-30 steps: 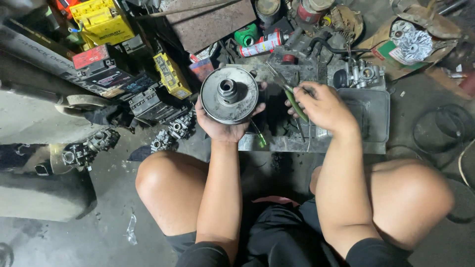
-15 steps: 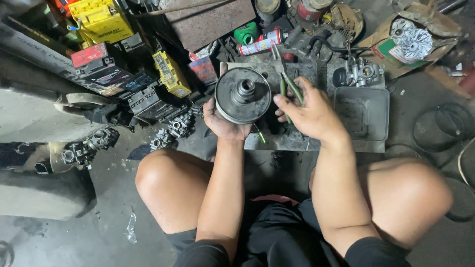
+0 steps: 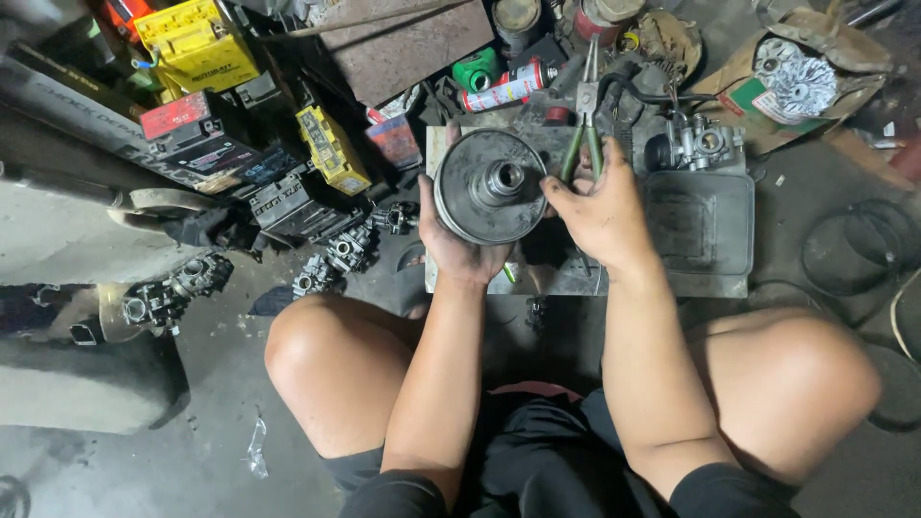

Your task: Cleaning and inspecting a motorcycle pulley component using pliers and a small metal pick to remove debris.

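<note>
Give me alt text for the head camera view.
A seated person's left hand holds up a round metal pulley disc while the right hand grips green-handled pliers beside it, above a cluttered workshop floor with a carburetor.

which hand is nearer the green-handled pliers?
Right. The right hand grips the green-handled pliers; the left hand sits further left, cradling the round metal pulley.

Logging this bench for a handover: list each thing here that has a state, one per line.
Round metal pulley disc: lifted, tilted, hub facing the camera.
Left hand: cupping the disc from below.
Right hand: gripping the green-handled pliers, tips pointing away.
Spray can: lying on its side.
Carburetor: resting on the grey tray.
</note>
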